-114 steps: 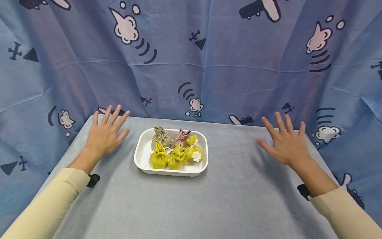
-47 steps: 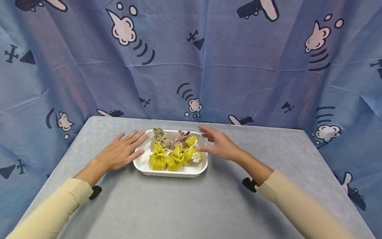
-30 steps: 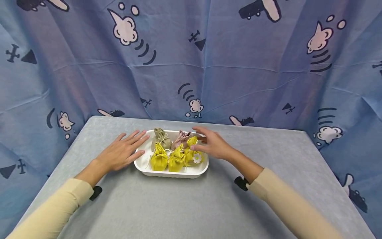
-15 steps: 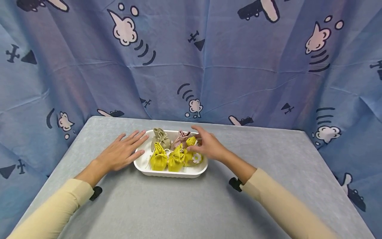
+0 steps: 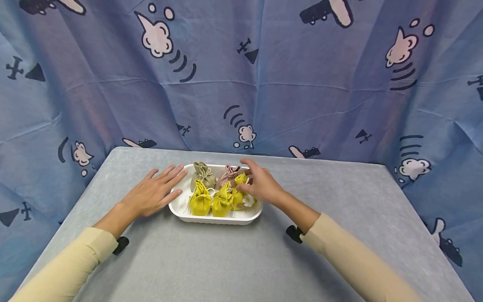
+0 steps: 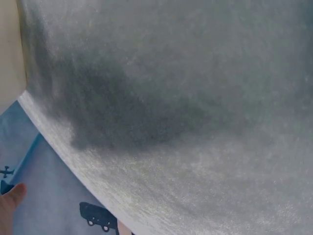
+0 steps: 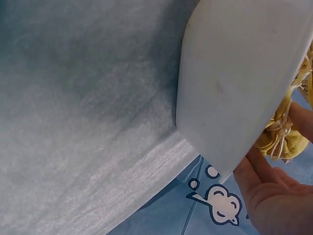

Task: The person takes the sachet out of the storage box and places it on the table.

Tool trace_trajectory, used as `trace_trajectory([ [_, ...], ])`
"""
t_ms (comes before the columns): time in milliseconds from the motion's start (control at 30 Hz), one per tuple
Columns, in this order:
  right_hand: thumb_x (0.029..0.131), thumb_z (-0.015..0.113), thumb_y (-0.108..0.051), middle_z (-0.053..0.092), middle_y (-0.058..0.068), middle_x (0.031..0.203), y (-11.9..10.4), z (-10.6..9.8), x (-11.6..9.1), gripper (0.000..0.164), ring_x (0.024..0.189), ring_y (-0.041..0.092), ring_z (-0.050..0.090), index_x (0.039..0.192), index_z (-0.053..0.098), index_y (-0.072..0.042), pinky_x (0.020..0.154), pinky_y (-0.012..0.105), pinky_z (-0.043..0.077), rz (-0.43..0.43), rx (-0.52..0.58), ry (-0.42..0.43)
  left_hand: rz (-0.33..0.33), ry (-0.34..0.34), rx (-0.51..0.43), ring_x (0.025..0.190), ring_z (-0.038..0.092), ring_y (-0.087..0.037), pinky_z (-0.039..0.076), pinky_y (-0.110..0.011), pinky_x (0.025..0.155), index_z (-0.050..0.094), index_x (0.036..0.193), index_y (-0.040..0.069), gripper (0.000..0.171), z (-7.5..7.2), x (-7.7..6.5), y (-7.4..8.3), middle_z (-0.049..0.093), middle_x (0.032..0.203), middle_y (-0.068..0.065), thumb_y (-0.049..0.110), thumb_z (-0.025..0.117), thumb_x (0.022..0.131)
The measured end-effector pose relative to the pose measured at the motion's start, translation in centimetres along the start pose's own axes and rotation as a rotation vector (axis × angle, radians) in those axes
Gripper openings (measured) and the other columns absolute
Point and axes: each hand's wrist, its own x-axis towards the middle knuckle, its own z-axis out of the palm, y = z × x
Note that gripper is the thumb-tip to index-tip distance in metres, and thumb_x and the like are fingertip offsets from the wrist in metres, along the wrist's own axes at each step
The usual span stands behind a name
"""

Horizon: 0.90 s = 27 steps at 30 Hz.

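Observation:
A white plastic tray (image 5: pixel 180 209) holds several small drawstring pouches. My right hand (image 5: pixel 264 183) reaches over its right end, with thumb and fingers curled about the yellow drawstring pouch (image 5: pixel 239 197) that bears a white flower. The hand partly covers this pouch; in the right wrist view its gathered neck (image 7: pixel 281 132) lies between thumb and fingers. My left hand (image 5: pixel 151 193) lies palm down with straight, spread fingertips at the tray's left rim. Two plain yellow pouches (image 5: pixel 201 203) stand in front, a grey-green pouch (image 5: pixel 203 178) and a pink pouch (image 5: pixel 228 176) behind.
The tray stands on a grey table (image 5: pixel 211 260), towards its far edge. A blue patterned curtain (image 5: pixel 211 54) hangs behind and beside the table. On each wrist is a black camera mount (image 5: pixel 293 234).
Both hands came inwards from the table's sides to the tray. Over the last second my right hand moved a little further left and closed in around the flowered pouch. The left stayed still.

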Motion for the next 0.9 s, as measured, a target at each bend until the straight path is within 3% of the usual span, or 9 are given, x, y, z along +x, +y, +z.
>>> trace_trajectory([
  [300, 0.084, 0.077, 0.0, 0.057, 0.025, 0.136, 0.3, 0.4, -0.3, 0.079, 0.107, 0.034, 0.068, 0.151, 0.036, -0.005, 0.085, 0.034, 0.057, -0.043, 0.071, 0.021, -0.006, -0.002, -0.001, 0.148, 0.026, -0.03, 0.025, -0.063, 0.112, 0.027, 0.158, 0.012, 0.061, -0.2, -0.5, 0.2, 0.025, 0.163, -0.007, 0.043, 0.038, 0.107],
  [533, 0.082, 0.077, 0.006, 0.064, 0.026, 0.125, 0.3, 0.3, -0.5, 0.08, 0.104, 0.032, 0.069, 0.151, 0.036, 0.0, 0.081, 0.029, 0.057, -0.056, 0.138, 0.011, -0.011, 0.003, -0.006, 0.148, 0.027, -0.031, 0.027, -0.064, 0.11, 0.028, 0.158, 0.012, 0.061, -0.2, -0.5, 0.1, 0.026, 0.163, -0.008, 0.043, 0.038, 0.107],
  [600, 0.082, 0.076, 0.008, 0.062, 0.026, 0.129, 0.4, 0.2, -0.7, 0.08, 0.108, 0.032, 0.068, 0.151, 0.037, 0.0, 0.082, 0.029, 0.057, -0.058, 0.152, 0.0, -0.007, 0.004, -0.007, 0.148, 0.028, -0.032, 0.027, -0.064, 0.11, 0.028, 0.158, 0.012, 0.061, -0.2, -0.5, 0.1, 0.026, 0.163, -0.008, 0.043, 0.038, 0.107],
  [900, 0.082, 0.075, 0.01, 0.061, 0.025, 0.131, 0.8, -0.6, -1.8, 0.063, 0.111, 0.031, 0.067, 0.141, 0.051, 0.007, 0.084, 0.029, 0.056, -0.107, 0.147, 0.004, 0.0, -0.019, -0.01, 0.148, 0.026, -0.032, 0.025, -0.065, 0.11, 0.027, 0.159, 0.015, 0.062, -0.4, -0.3, 0.3, 0.025, 0.164, -0.007, 0.047, 0.037, 0.106],
])
